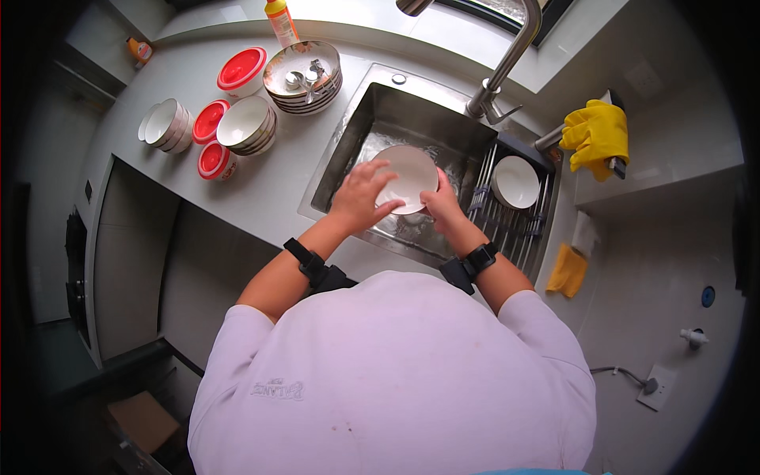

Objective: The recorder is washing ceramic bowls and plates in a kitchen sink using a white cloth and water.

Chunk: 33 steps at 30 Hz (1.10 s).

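Over the stainless steel sink (pixel 347 157), a white bowl (pixel 409 178) is tilted with its inside facing up. My right hand (pixel 442 205) grips the bowl's right rim, thumb on the inner side. Across the bowl's left side, my left hand (pixel 361 199) is spread with its fingers apart and somewhat blurred. Whether its fingertips touch the bowl I cannot tell. Water wets the sink floor below. To the right, another white bowl (pixel 518 183) sits on a metal-rod drying rack (pixel 493 222) laid over the sink's right side.
Left of the sink stand stacked plates (pixel 303 104) with spoons (pixel 312 76) on top, stacked bowls (pixel 243 122), more bowls (pixel 166 124) and red-lidded containers (pixel 240 68). A faucet (pixel 504 65) rises behind the sink. Yellow rubber gloves (pixel 597 136) hang at right, above an orange cloth (pixel 567 270).
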Each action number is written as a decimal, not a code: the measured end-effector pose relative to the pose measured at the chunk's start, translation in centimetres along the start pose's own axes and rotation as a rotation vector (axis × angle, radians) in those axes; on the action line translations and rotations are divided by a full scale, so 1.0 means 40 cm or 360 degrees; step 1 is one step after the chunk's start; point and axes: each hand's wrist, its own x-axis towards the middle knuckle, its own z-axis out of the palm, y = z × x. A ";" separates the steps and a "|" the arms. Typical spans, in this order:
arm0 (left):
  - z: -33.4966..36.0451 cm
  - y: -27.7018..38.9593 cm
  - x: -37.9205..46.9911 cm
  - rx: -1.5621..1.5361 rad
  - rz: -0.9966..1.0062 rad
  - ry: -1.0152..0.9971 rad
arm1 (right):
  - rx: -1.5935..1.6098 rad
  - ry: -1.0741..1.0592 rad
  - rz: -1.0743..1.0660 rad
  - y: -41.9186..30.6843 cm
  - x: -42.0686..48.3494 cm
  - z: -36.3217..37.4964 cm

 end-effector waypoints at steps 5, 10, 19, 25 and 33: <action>-0.015 -0.042 0.036 -0.0418 -0.0776 0.0154 | -0.0574 -0.0071 -0.1168 -0.030 0.003 -0.026; -0.028 -0.068 0.049 -0.1265 -0.1096 -0.0247 | -0.0835 -0.0227 -0.1653 -0.082 -0.040 -0.006; -0.110 -0.079 0.048 -0.0438 -0.0168 0.0287 | -0.1443 0.0196 -0.1493 -0.062 -0.055 0.047; -0.152 -0.172 0.054 -0.0524 0.0030 0.0275 | -0.1424 0.0360 -0.1588 -0.031 -0.032 0.134; -0.302 -0.278 0.043 -0.0821 -0.0353 -0.0520 | -0.0996 0.0434 -0.1115 -0.052 -0.045 0.275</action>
